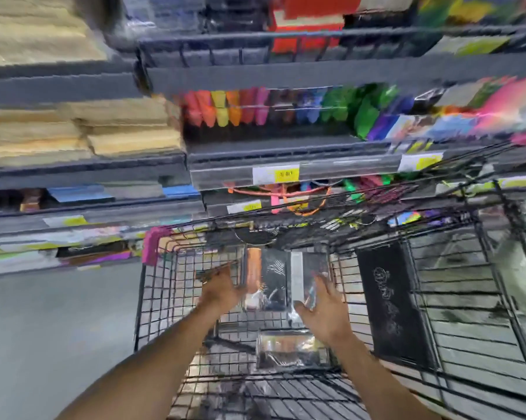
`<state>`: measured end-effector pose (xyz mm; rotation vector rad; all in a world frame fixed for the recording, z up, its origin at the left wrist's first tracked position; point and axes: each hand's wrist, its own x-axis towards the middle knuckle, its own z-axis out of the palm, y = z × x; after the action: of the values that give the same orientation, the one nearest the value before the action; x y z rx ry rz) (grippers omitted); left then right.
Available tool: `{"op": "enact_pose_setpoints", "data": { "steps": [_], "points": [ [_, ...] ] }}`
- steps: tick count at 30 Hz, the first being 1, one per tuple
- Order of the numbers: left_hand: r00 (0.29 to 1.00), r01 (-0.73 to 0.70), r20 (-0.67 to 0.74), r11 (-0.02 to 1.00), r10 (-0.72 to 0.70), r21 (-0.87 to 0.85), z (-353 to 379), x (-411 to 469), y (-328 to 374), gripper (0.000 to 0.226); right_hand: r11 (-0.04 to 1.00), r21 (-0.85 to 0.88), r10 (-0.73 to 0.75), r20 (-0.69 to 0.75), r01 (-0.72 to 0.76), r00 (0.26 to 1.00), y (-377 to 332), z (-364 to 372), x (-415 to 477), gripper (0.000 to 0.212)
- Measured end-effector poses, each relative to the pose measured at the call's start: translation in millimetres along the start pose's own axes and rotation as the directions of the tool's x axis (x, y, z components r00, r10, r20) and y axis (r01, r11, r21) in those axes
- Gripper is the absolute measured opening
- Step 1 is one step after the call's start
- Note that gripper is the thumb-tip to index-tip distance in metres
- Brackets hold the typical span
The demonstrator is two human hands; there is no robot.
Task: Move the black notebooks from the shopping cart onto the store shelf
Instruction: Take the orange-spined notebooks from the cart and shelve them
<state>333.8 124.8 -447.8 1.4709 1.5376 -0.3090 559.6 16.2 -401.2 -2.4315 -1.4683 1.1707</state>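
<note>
The view is motion-blurred. Both my arms reach down into a black wire shopping cart (152,298). My left hand (222,287) and my right hand (325,310) flank a stack of shiny wrapped black notebooks (275,280) on the cart floor, fingers spread; whether they touch it is unclear. Another wrapped notebook (292,350) lies nearer me. A black notebook with a pale drawing (389,301) leans against the cart's right side. The grey store shelf (286,171) rises just beyond the cart.
Shelves hold tan paper stacks (82,131) at left and colourful packs (255,110) in the middle and right. Yellow price tags (281,174) line the shelf edge. Grey floor (43,328) lies left of the cart.
</note>
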Motion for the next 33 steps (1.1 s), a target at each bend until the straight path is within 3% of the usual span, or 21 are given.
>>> {"op": "enact_pose_setpoints", "data": {
  "steps": [4,7,14,23,30,33],
  "points": [
    [0.986,0.162,0.031,0.987,-0.163,0.014,30,35,1,0.099,0.999,0.045,-0.011,0.011,0.01,1.0,19,22,19,0.082],
    [0.975,0.223,0.036,0.973,-0.221,-0.064,50,58,7,0.077,0.996,0.086,-0.018,0.009,0.017,1.0,35,38,31,0.078],
    [0.957,0.287,0.013,0.944,-0.289,-0.163,75,95,1,0.101,0.984,0.172,0.049,0.03,-0.054,0.998,60,62,46,0.082],
    [0.986,0.16,-0.015,0.97,-0.165,-0.182,57,93,-41,0.048,0.979,0.185,0.077,0.042,-0.083,0.996,61,62,55,0.079],
    [0.969,0.104,-0.191,0.959,-0.157,-0.264,17,44,-87,0.031,0.977,0.176,0.103,0.104,-0.12,0.989,48,62,57,0.075],
    [0.956,0.079,-0.249,0.954,-0.154,-0.288,14,28,-110,0.036,0.974,0.159,0.133,0.16,-0.159,0.978,32,71,65,0.078]
  ]
}}
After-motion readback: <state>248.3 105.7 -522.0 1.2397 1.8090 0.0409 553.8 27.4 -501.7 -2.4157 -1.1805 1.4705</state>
